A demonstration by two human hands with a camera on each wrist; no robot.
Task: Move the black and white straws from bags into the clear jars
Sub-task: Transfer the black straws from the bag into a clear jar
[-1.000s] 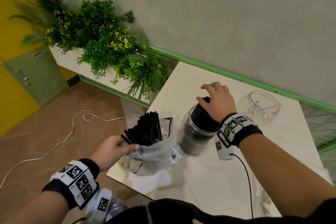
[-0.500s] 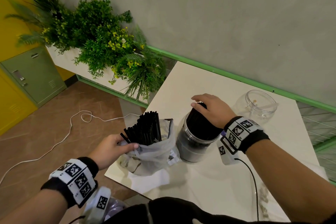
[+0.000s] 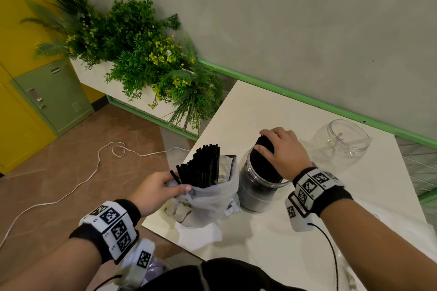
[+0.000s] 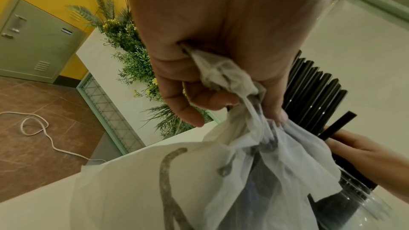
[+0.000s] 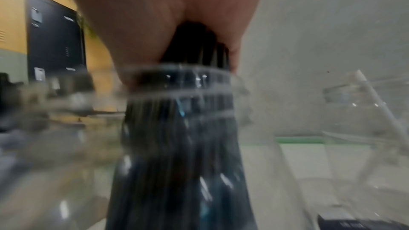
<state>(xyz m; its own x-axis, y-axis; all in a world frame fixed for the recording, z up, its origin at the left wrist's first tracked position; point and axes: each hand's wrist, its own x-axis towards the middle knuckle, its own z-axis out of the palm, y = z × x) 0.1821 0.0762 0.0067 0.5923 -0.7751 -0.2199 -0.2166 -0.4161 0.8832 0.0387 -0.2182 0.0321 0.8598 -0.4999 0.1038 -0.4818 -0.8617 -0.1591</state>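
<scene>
Head: right hand [image 3: 282, 151] curled over black straws [image 3: 266, 149] in near jar [image 3: 259, 186] on counter [image 3: 272, 238]; seat them w/ light downward pressure.
L wrist: left hand [image 4: 212, 45] pinches bag [image 4: 221, 172] neck; keep it upright.
R wrist: blurred; straws below rim, fingers hidden.

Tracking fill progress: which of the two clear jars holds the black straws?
The jar beside the bag, under the right hand, is packed with black straws. The far jar holds none.
</scene>
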